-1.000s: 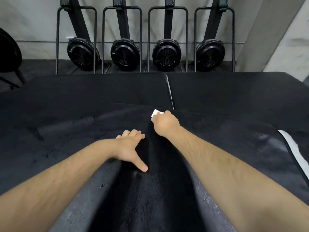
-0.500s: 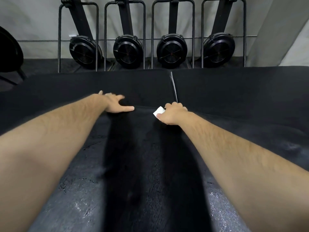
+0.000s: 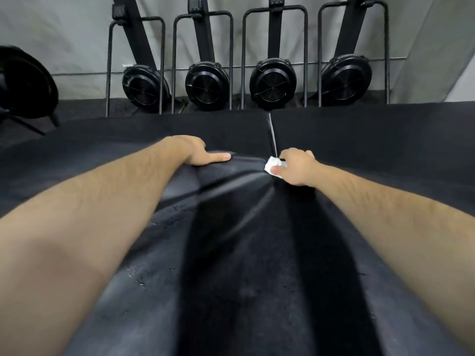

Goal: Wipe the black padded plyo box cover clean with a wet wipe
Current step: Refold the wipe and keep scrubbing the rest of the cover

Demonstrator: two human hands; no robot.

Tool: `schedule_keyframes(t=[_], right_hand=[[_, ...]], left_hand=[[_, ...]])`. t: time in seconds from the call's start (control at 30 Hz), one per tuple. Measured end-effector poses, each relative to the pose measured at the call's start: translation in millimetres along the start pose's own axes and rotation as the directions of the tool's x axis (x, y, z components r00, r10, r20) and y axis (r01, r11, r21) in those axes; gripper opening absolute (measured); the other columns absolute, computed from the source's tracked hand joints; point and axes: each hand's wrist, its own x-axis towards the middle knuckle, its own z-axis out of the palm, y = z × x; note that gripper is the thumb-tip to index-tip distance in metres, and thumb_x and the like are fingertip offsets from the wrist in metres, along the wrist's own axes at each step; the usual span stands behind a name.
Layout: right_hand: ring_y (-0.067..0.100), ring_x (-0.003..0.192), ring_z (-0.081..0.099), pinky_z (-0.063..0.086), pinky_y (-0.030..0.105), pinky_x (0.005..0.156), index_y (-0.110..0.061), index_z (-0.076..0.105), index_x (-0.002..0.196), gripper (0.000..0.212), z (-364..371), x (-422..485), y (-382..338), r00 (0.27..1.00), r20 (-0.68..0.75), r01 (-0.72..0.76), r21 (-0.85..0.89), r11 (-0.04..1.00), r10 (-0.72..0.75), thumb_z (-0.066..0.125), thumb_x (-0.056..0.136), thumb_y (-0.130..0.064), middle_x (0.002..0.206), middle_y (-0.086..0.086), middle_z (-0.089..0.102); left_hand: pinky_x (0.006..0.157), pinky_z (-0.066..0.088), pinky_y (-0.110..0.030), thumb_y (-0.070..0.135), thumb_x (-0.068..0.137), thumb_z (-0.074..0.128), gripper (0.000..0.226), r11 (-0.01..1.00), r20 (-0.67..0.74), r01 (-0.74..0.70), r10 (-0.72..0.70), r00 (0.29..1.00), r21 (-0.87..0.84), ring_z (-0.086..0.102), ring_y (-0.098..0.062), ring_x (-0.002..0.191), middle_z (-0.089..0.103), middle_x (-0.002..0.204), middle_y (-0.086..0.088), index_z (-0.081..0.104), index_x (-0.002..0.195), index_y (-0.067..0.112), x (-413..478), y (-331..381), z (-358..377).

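Right hand (image 3: 298, 168), fingers pinching wet wipe (image 3: 273, 166), left hand (image 3: 194, 153) fingers gripping black cover (image 3: 231, 253) edge — creased

Left hand (image 3: 193, 152) thumb extended (fingers hidden), right hand (image 3: 298, 167) pinching.

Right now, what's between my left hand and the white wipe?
Head view: only a bare, creased stretch of black padded cover between the left hand and the crumpled white wet wipe.

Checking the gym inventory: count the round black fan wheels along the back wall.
4, in a row by the wall: leftmost wheel, second wheel, third wheel, rightmost wheel. A dark shape at the left edge is cut off; unclear.
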Motion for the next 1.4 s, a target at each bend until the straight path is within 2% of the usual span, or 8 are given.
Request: schedule_keyframes(t=[0.2, 0.33, 0.43, 0.6, 0.8, 1.03, 1.27, 1.4], right_hand=[[0.027, 0.112, 0.057, 0.036, 0.036, 0.094, -0.018, 0.059, 0.099, 0.036, -19.7, -42.3, 50.3, 0.989, 0.126, -0.069, -0.082, 0.994, 0.079, 0.049, 0.098, -0.052, 0.116, 0.002, 0.061], [0.026, 0.13, 0.043, 0.042, 0.042, 0.106, -0.022, 0.047, 0.143, 0.05, -13.6, -81.4, 57.0, 0.998, -0.002, -0.066, 0.064, 0.996, 0.067, 0.06, 0.097, -0.039, 0.143, 0.001, 0.042], [0.027, 0.111, 0.056, 0.048, 0.038, 0.09, -0.017, 0.065, 0.099, 0.019, -7.7, -101.6, 45.2, 0.997, -0.063, -0.04, 0.116, 0.992, 0.047, 0.05, 0.102, -0.028, 0.111, -0.001, 0.06], [0.027, 0.126, 0.048, 0.038, 0.039, 0.104, -0.016, 0.05, 0.129, 0.035, 10.9, -132.9, 25.7, 0.994, 0.102, 0.013, 0.153, 0.988, -0.028, 0.028, 0.109, -0.032, 0.13, 0.001, 0.054], [0.023, 0.139, 0.032, 0.029, 0.04, 0.116, -0.01, 0.048, 0.135, 0.042, 13.0, -106.8, 10.2, 0.987, 0.154, 0.021, 0.157, 0.987, -0.045, 0.021, 0.109, -0.03, 0.141, 0.0, 0.042], [0.019, 0.155, 0.001, 0.011, 0.042, 0.125, -0.014, 0.017, 0.16, 0.056, 10.0, -81.4, -5.0, 0.981, 0.195, 0.002, 0.096, 0.995, -0.021, 0.015, 0.109, -0.039, 0.168, 0.0, 0.007], [0.025, 0.142, 0.029, 0.023, 0.039, 0.118, -0.009, 0.029, 0.154, 0.052, 17.3, -67.1, -8.3, 0.992, 0.116, 0.047, -0.01, 0.999, -0.046, 0.017, 0.109, -0.033, 0.155, 0.003, 0.031], [0.026, 0.143, 0.027, 0.021, 0.046, 0.121, -0.007, 0.032, 0.15, 0.055, 29.3, -77.4, -25.4, 0.984, 0.137, 0.124, -0.031, 0.992, -0.118, 0.016, 0.107, -0.037, 0.155, 0.007, 0.03]], left_hand=[[0.119, 0.024, -0.047, 0.101, 0.066, 0.014, 0.125, 0.999, 0.148, -0.032, 0.029, 0.989, 0.014, 0.033, -0.031, 0.145, 0.036, 0.158, -0.009, 0.038, 0.152, 0.012, -25.7, 58.9, 23.7], [0.118, 0.004, -0.065, 0.092, 0.078, 0.013, 0.106, 0.999, -0.105, -0.026, 0.021, 0.994, -0.043, 0.01, -0.029, 0.151, 0.015, 0.164, -0.005, 0.018, 0.157, 0.023, -35.9, 77.7, 65.1], [0.118, -0.002, -0.066, 0.081, 0.089, 0.014, 0.085, 0.986, -0.217, -0.11, 0.081, 0.973, -0.124, -0.004, -0.027, 0.153, 0.004, 0.166, -0.001, 0.011, 0.158, 0.032, -57.7, 93.2, 79.5], [0.114, -0.014, -0.067, 0.081, 0.089, 0.007, 0.075, 0.964, -0.096, -0.081, 0.058, 0.994, -0.253, -0.027, -0.024, 0.149, -0.021, 0.165, 0.008, -0.009, 0.154, 0.048, -76.7, 101.4, 112.5], [0.113, -0.015, -0.068, 0.077, 0.092, 0.005, 0.07, 0.965, -0.133, -0.09, 0.059, 0.989, -0.245, -0.026, -0.023, 0.15, -0.022, 0.164, 0.009, -0.01, 0.154, 0.049, -68.0, 103.1, 112.0], [0.113, -0.015, -0.068, 0.074, 0.094, 0.005, 0.065, 0.958, -0.157, -0.121, 0.082, 0.984, -0.259, -0.024, -0.022, 0.15, -0.021, 0.164, 0.01, -0.007, 0.153, 0.051, -48.9, 104.7, 103.6], [0.113, -0.015, -0.068, 0.065, 0.099, 0.005, 0.058, 0.955, -0.183, -0.137, 0.091, 0.979, -0.262, -0.023, -0.022, 0.151, -0.019, 0.165, 0.01, -0.006, 0.154, 0.05, -43.8, 103.7, 106.9], [0.113, -0.015, -0.068, 0.061, 0.101, 0.006, 0.055, 0.952, -0.192, -0.145, 0.094, 0.977, -0.271, -0.023, -0.022, 0.151, -0.018, 0.165, 0.009, -0.005, 0.154, 0.051, -44.1, 103.6, 108.6]])
